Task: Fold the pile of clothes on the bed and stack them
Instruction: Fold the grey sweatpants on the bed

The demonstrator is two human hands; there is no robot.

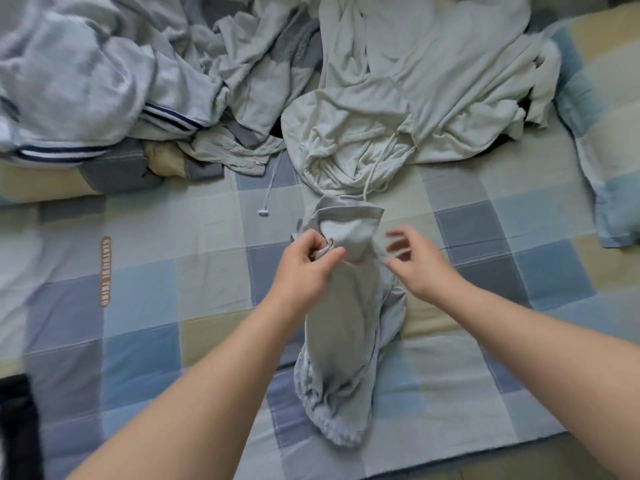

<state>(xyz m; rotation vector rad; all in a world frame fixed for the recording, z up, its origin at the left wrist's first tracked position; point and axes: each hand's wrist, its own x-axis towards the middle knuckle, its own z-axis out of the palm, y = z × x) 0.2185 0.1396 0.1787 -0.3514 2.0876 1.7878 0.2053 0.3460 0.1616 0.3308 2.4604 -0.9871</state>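
Observation:
A light grey garment [341, 323] with an elastic hem hangs bunched in front of me over the checked bedsheet [173, 299]. My left hand [308, 261] pinches the fabric near its upper edge. Just to the right of the garment, my right hand [414, 261] hovers with fingers spread and slightly blurred, holding nothing. Behind them a pile of unfolded clothes [214, 74] spreads across the far side of the bed, including a pale hoodie [398, 109] with drawstrings and a grey top with navy stripes [104, 109].
A checked pillow or folded blanket [602, 109] lies at the right edge. A dark item [17, 424] sits at the lower left corner. The bed's front edge [485, 455] runs along the bottom right. Bare sheet shows left and right of the held garment.

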